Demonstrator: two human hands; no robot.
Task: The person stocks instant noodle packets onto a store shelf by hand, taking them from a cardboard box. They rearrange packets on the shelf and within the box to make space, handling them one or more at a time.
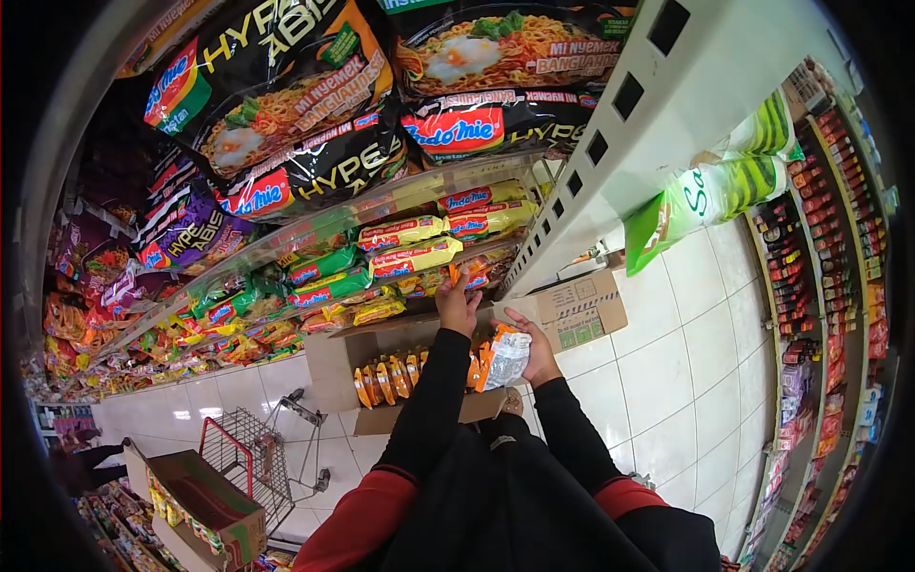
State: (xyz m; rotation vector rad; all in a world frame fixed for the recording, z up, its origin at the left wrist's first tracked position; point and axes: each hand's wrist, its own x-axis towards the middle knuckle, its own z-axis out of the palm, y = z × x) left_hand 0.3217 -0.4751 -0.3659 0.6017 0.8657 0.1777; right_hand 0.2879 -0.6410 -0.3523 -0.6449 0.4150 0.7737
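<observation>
My left hand (458,307) is raised to the lower shelf, its fingers closed at the edge of an orange packet (454,274), most of which is hidden. In my right hand (539,349) is a noodle packet (508,358) with a silver back and orange edges, held over the right end of the open carton. That cardboard carton (329,372) sits below my hands with a row of orange noodle packets (388,379) standing on edge inside; my left sleeve covers part of the row. Yellow noodle packets (415,257) lie stacked on the shelf just above my left hand.
Black noodle packs (286,105) fill the upper shelf. A white perforated shelf upright (610,124) and hanging green bags (705,195) are at right. A shopping cart (250,458) and another open carton (205,505) stand lower left, near a person (86,462). Stocked shelves (820,286) line the far right.
</observation>
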